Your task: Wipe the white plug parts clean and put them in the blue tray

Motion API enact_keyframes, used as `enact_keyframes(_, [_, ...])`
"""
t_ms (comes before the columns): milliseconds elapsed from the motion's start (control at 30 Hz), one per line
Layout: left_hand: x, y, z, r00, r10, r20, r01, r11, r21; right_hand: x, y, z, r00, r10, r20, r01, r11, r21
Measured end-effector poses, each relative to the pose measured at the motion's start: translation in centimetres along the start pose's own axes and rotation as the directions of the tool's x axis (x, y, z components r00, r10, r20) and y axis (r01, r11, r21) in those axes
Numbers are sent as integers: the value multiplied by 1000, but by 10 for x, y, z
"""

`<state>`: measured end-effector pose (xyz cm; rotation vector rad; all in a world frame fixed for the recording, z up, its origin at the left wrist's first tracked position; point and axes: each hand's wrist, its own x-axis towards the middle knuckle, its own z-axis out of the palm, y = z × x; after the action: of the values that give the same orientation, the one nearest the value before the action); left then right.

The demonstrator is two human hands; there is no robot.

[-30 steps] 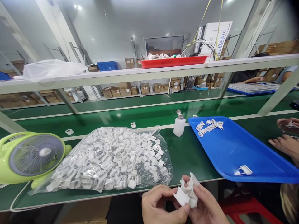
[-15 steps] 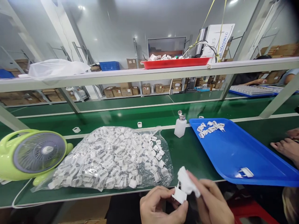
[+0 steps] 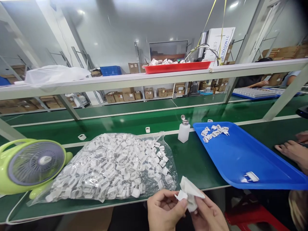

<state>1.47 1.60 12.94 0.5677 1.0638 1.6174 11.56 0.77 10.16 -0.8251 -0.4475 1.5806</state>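
My left hand [image 3: 161, 210] pinches a white plastic plug housing [image 3: 182, 195] between thumb and fingers, just in front of the table edge. A folded white cloth [image 3: 191, 190] is gripped in my right hand [image 3: 209, 212] and lies against the right side of the housing; the fingers behind it are partly hidden. Beyond my hands, a clear plastic bag [image 3: 173, 160] full of similar white housings spreads over the green table. To the right is a blue tray [image 3: 237, 157], with a cluster of plug housings [image 3: 213, 133] at its far end and a single one [image 3: 251, 176] near its front.
A white pump bottle [image 3: 183, 133] stands between bag and tray. On the left sits a green fan [image 3: 36, 163]. Loose housings lie on the green conveyor [image 3: 120, 120] behind. A red tray [image 3: 178, 67] rests on the shelf overhead. Another person's hand [image 3: 292, 152] is at the far right.
The cloth has shifted from above the housing to its right side, and the housing has turned in my left fingers. My right hand has moved slightly left. The view has shifted a little.
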Motion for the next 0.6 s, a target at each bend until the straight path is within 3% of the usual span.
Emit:
enact_keyframes(67, [2, 1, 1, 993, -96, 68, 101, 992, -73, 8, -10, -1, 999, 20, 39, -20, 1000, 4])
enact_keyframes(133, [4, 1, 0, 972, -215, 98, 229, 961, -155, 13, -21, 0, 999, -46, 10, 46, 999, 10])
enact_keyframes(200, [5, -2, -2, 929, -360, 84, 369, 902, -222, 14, -28, 5, 970, -213, -118, 204, 975, -88])
enact_keyframes(267, [5, -5, -4, 876, -478, 60, 476, 837, -270, 11, -30, 11, 891, -420, -170, 347, 874, -342])
enact_keyframes(300, [6, -6, -5, 857, -512, 58, 506, 815, -284, 8, -28, 14, 852, -512, -111, 407, 780, -475])
enact_keyframes(367, [6, -7, -7, 856, -511, 82, 511, 807, -297, 1, -21, 19, 782, -612, 121, 544, 574, -611])
enact_keyframes(433, [7, -7, -8, 894, -432, 121, 447, 844, -296, -5, -13, 23, 701, -641, 313, 670, 442, -596])
enact_keyframes(467, [7, -7, -9, 914, -383, 135, 406, 866, -290, -7, -9, 23, 674, -648, 356, 702, 410, -582])
enact_keyframes(533, [8, -6, -10, 937, -318, 147, 347, 899, -266, -7, -7, 23, 685, -633, 360, 692, 413, -592])
enact_keyframes(600, [9, -6, -11, 940, -309, 146, 337, 909, -245, -4, -9, 20, 770, -564, 298, 608, 507, -611])
